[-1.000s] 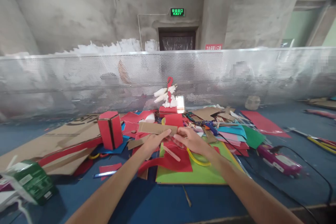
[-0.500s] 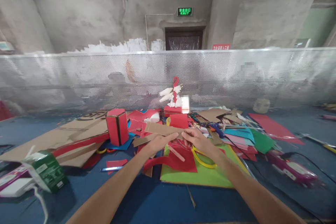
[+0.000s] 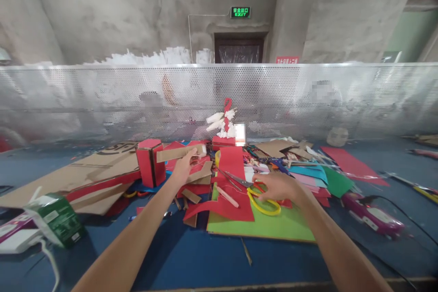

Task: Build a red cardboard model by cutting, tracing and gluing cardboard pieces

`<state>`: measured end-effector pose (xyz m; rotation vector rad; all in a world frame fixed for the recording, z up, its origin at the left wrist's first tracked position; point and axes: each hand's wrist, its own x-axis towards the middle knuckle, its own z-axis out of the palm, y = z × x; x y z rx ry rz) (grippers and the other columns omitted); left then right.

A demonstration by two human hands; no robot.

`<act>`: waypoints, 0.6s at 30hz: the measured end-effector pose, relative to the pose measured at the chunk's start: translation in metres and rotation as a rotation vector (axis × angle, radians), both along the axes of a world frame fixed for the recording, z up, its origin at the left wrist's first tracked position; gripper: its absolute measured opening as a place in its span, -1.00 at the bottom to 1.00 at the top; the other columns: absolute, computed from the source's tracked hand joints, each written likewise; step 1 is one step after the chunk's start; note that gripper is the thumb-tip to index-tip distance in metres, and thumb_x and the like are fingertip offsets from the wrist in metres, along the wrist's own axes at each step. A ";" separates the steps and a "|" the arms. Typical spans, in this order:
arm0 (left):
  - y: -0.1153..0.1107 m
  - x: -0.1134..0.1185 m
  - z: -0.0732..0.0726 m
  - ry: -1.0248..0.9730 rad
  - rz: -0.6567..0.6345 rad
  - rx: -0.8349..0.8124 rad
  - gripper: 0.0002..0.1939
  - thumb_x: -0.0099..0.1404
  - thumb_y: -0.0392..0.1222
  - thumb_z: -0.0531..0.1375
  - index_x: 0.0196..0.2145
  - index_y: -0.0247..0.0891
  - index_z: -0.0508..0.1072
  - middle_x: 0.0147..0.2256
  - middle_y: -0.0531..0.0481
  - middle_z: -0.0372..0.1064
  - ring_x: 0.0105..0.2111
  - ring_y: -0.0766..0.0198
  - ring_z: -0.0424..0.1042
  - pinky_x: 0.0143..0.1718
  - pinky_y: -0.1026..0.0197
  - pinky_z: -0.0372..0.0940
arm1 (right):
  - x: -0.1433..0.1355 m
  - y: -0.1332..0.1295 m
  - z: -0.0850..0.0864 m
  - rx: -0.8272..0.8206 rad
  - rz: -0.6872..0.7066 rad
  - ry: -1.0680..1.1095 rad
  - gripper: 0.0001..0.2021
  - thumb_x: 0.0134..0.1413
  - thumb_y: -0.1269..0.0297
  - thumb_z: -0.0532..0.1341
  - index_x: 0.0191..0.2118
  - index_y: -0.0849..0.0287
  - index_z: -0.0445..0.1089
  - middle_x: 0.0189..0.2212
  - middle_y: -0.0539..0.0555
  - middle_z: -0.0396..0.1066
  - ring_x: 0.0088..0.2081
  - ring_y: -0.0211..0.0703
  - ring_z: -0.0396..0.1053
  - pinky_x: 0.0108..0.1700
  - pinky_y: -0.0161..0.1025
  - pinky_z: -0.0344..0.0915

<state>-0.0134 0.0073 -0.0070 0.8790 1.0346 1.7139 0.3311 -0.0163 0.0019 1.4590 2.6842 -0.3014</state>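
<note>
My left hand (image 3: pixel 185 165) is closed on a strip of brown cardboard (image 3: pixel 169 153), which points left toward the red hexagonal box (image 3: pixel 149 164). At the centre right, my right hand (image 3: pixel 278 186) has its fingers closed around the orange and yellow handles of a pair of scissors (image 3: pixel 236 179). The blades point left across a sheet of red paper (image 3: pixel 239 212). A pale pink stick (image 3: pixel 227 196) lies on that red paper. Beneath is a lime-green board (image 3: pixel 287 227).
Behind stands a red base with white flower-like pieces (image 3: pixel 226 121). Flattened cardboard (image 3: pixel 82 171) and a green carton (image 3: pixel 56 219) lie at left. To the right are coloured sheets (image 3: pixel 337 181) and a purple power strip (image 3: pixel 372 216) with a black cord. A perforated metal screen (image 3: pixel 287 100) borders the table.
My hands have moved apart. The left has carried the cardboard strip left and slightly away; the right has let go of it, moved right and taken hold of the scissors' handles.
</note>
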 end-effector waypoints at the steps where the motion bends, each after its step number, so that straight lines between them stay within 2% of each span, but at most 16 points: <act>1: 0.000 0.000 -0.001 0.001 -0.004 -0.001 -0.60 -0.17 -0.01 0.51 -0.44 -0.30 0.54 -0.47 0.01 0.54 -0.42 0.31 0.47 -0.34 0.29 0.32 | 0.000 0.001 0.000 -0.007 0.002 -0.009 -0.38 -0.05 0.01 0.39 0.18 0.02 0.39 -0.23 0.13 0.54 -0.15 0.14 0.49 -0.28 -0.23 0.16; 5: 0.000 -0.001 -0.003 0.009 -0.029 0.001 -0.60 -0.16 -0.04 0.52 -0.41 -0.33 0.57 -0.43 -0.02 0.56 -0.39 0.29 0.49 -0.33 0.28 0.34 | -0.003 0.005 -0.006 -0.001 0.030 0.010 -0.46 0.00 0.02 0.35 0.13 0.03 0.43 -0.14 0.15 0.56 -0.11 0.14 0.50 -0.25 -0.22 0.18; 9: 0.001 -0.005 -0.002 0.027 -0.042 0.025 -0.63 -0.13 -0.10 0.52 -0.36 -0.31 0.59 -0.37 -0.02 0.58 -0.34 0.25 0.53 -0.31 0.26 0.37 | -0.008 0.007 -0.009 0.042 0.038 0.005 -0.54 0.05 0.06 0.30 0.07 0.10 0.43 -0.19 0.17 0.56 -0.14 0.12 0.49 -0.28 -0.24 0.14; 14: -0.002 -0.007 -0.003 0.073 -0.114 0.022 -0.68 -0.08 -0.13 0.52 -0.36 -0.30 0.62 -0.35 -0.04 0.61 -0.32 0.24 0.54 -0.26 0.23 0.41 | -0.006 0.005 -0.002 0.037 0.014 0.007 -0.62 0.01 0.14 0.30 -0.03 0.15 0.43 -0.24 0.17 0.55 -0.22 0.06 0.48 -0.36 -0.25 0.08; 18: -0.004 -0.010 -0.005 0.150 -0.186 -0.064 -0.73 0.00 -0.14 0.51 -0.37 -0.35 0.64 -0.37 -0.08 0.61 -0.36 0.27 0.53 -0.25 0.26 0.42 | 0.000 0.002 0.006 -0.006 -0.023 0.006 -0.62 0.03 0.15 0.31 -0.02 0.16 0.43 -0.29 0.13 0.54 -0.29 0.01 0.48 -0.39 -0.25 0.09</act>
